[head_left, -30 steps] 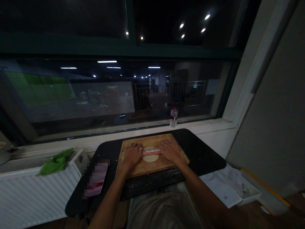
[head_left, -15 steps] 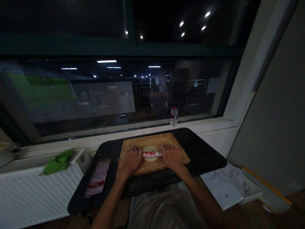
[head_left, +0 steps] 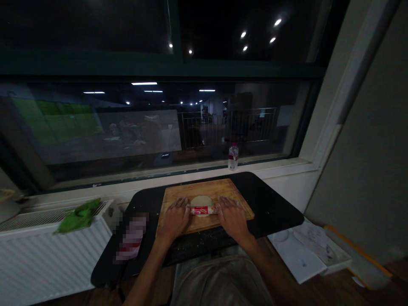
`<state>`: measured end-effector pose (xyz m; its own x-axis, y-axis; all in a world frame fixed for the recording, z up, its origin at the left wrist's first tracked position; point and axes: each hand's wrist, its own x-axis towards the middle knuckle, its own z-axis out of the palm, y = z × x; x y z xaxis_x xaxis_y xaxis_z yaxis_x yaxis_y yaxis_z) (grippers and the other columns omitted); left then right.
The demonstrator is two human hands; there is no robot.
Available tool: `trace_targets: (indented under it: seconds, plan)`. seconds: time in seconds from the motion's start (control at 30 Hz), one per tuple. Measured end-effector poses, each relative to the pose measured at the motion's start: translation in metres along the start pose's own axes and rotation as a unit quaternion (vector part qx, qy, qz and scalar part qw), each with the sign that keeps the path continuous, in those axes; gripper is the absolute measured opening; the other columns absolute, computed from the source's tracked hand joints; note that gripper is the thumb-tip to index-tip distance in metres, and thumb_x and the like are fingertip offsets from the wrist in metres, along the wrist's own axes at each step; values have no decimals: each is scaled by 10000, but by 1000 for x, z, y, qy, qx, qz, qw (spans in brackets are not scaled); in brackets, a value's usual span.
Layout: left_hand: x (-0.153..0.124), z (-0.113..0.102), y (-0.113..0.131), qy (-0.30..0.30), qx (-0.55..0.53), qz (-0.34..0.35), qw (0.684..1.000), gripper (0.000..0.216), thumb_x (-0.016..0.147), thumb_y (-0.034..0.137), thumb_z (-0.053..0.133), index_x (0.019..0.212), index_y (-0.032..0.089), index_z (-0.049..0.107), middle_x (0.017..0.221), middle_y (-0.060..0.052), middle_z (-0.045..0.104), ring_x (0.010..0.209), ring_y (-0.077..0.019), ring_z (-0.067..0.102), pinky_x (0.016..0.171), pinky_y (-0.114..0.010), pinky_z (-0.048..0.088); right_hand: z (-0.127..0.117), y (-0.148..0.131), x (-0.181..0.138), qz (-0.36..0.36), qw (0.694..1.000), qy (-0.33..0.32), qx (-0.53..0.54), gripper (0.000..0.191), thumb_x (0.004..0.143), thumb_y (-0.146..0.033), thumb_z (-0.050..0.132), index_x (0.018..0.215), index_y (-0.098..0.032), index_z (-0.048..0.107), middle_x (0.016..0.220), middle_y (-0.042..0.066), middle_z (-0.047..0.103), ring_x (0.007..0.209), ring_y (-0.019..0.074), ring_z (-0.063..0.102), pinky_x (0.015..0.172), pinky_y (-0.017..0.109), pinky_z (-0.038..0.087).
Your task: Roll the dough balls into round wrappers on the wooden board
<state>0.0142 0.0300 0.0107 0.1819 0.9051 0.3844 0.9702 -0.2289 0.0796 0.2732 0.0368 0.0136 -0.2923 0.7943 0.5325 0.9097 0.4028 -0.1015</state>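
Observation:
A rolling pin (head_left: 204,210) with a red-and-white printed surface lies crosswise over the near part of a flat, pale round of dough (head_left: 201,201). Both rest on a wooden cutting board (head_left: 219,185). My left hand (head_left: 176,216) covers the pin's left end, and my right hand (head_left: 232,216) covers its right end. Fingers on both hands bend over the pin, hiding its ends. The dough's far edge shows beyond the pin.
The board sits on a black tabletop (head_left: 270,208). A blurred pink packet (head_left: 132,238) lies at left, and a green cloth (head_left: 79,215) drapes over the radiator (head_left: 60,259). On the windowsill stands a bottle (head_left: 233,157). A white open box (head_left: 306,255) is low at right.
Both hands have drawn the rolling pin slightly toward me. Its printed label has turned, and more of the dough's far part shows.

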Motion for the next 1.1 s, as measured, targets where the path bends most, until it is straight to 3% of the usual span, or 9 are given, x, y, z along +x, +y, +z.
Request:
trace_targets:
  seconds: [0.23, 0.43, 0.8, 0.97, 1.1]
  plan:
    - [-5, 1, 0, 22, -6, 10, 1000, 517, 1160, 299, 324, 1486, 171, 705, 1575, -95, 689, 1530, -268, 589, 1296, -457, 476, 0, -3, -9, 16, 1000, -2, 4, 518, 1163, -318, 356, 1510, -129, 691, 1523, 170, 706, 1451, 335, 624, 1223, 527, 462]
    - [-9, 0, 0, 45, -16, 12, 999, 497, 1151, 300, 345, 1432, 188, 739, 1549, -89, 711, 1502, -265, 616, 1279, -452, 496, 3, -2, -16, 10, 1000, 4, -2, 506, 1167, -317, 377, 1538, -133, 668, 1551, 171, 685, 1476, 324, 606, 1252, 509, 440]
    - [-18, -9, 7, 21, -47, -9, 999, 486, 1149, 326, 357, 1449, 222, 726, 1563, -72, 701, 1523, -269, 589, 1308, -484, 466, 2, -1, -25, 9, 999, 19, 38, 466, 1156, -323, 407, 1482, -221, 724, 1571, 118, 679, 1503, 311, 587, 1283, 545, 410]
    - [-27, -3, 9, 23, -52, -17, 998, 486, 1150, 331, 361, 1392, 191, 758, 1531, -95, 722, 1506, -281, 607, 1305, -482, 473, 2, -3, -35, 1, 998, 31, 50, 471, 1155, -336, 406, 1480, -211, 723, 1529, 123, 711, 1476, 306, 610, 1296, 530, 395]
    - [-32, 4, 9, 33, -49, -15, 998, 509, 1156, 344, 341, 1475, 181, 703, 1595, -93, 674, 1552, -273, 561, 1328, -477, 441, 2, -4, -40, -9, 999, 29, 38, 481, 1154, -331, 405, 1502, -184, 703, 1532, 144, 706, 1472, 309, 613, 1303, 526, 384]
